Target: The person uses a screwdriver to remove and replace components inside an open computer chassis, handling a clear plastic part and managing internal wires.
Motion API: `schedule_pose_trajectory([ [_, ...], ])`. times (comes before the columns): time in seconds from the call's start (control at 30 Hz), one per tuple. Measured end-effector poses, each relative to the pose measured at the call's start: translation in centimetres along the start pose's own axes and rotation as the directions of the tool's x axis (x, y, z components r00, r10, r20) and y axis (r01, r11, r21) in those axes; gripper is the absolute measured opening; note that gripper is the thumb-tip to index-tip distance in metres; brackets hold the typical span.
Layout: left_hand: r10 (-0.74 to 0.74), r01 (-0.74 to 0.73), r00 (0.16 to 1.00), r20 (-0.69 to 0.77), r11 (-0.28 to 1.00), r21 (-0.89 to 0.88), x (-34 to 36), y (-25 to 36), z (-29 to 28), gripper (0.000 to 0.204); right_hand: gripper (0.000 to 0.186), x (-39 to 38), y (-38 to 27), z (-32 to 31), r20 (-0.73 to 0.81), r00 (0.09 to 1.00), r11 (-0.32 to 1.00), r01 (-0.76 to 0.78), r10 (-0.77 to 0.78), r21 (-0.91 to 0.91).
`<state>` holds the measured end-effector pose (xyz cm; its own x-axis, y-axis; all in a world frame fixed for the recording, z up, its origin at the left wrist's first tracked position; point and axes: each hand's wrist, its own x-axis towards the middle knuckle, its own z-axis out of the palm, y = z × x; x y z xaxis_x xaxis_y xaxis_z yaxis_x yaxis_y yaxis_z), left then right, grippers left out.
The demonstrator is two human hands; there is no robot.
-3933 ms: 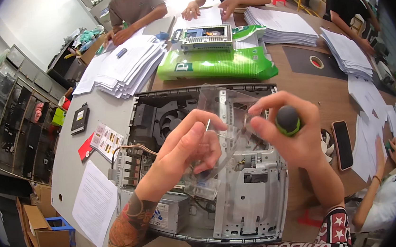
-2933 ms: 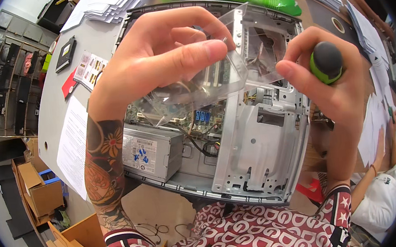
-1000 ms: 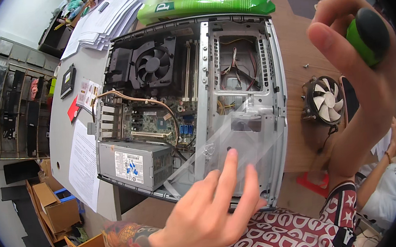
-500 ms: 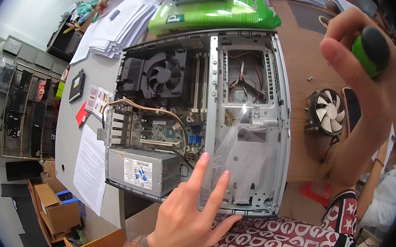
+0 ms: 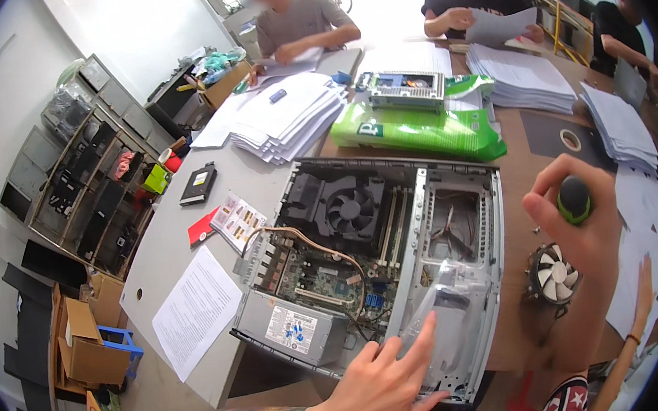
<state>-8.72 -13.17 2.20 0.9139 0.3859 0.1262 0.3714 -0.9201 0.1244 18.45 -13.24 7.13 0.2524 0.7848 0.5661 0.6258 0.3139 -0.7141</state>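
Observation:
An uncovered desktop computer case (image 5: 419, 220) lies in front of me, showing a black cooling fan (image 5: 348, 210), a circuit board (image 5: 336, 276) and a grey power supply (image 5: 285, 328). My left hand (image 5: 386, 386) is over its near edge, fingers stretched and spread. The index fingertip is at a clear plastic bag (image 5: 427, 315) on the metal right section; whether it presses on it I cannot tell. Raised to the right of the case, my right hand (image 5: 589, 236) is closed round a screwdriver, whose black and green handle (image 5: 574, 198) shows; its shaft is hidden.
Behind the case, a metal drive cage (image 5: 403, 87) rests on a green package (image 5: 417, 130). Paper stacks (image 5: 289, 118) lie around. A loose white-bladed fan (image 5: 553, 273) is under my right forearm. A black drive (image 5: 198, 185) lies left. People sit across the table; another person's arm (image 5: 637, 318) is at right.
The view has tilted up, bringing the people across the table into sight. The case appears lower and further right. My right hand still holds the screwdriver; my left fingers have shifted over the plastic.

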Motion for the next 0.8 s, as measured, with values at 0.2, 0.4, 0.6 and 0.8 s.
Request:
schedule_pose_trajectory([
  [0.2,0.058,-0.058,0.998,-0.005,0.994,-0.093,-0.3,0.3,0.1,0.076,0.016,-0.2,-0.5,-0.3,0.007,1.000,1.000,-0.019,0.019,0.007],
  [0.4,0.221,-0.206,0.974,-0.056,0.958,0.198,-0.3,0.1,1.1,0.049,0.015,-0.2,-0.2,-0.6,0.008,1.000,1.000,-0.025,0.025,0.003],
  [0.6,0.231,-0.200,0.970,-0.075,0.936,0.291,-1.4,0.3,0.5,0.034,0.018,-0.2,0.4,0.2,-0.045,0.999,1.000,-0.025,0.025,0.014],
  [0.8,0.300,-0.265,0.953,-0.050,0.900,0.347,-1.0,-0.1,0.7,0.035,0.019,-0.2,0.2,0.3,-0.067,0.998,0.998,0.009,-0.013,-0.066],
])
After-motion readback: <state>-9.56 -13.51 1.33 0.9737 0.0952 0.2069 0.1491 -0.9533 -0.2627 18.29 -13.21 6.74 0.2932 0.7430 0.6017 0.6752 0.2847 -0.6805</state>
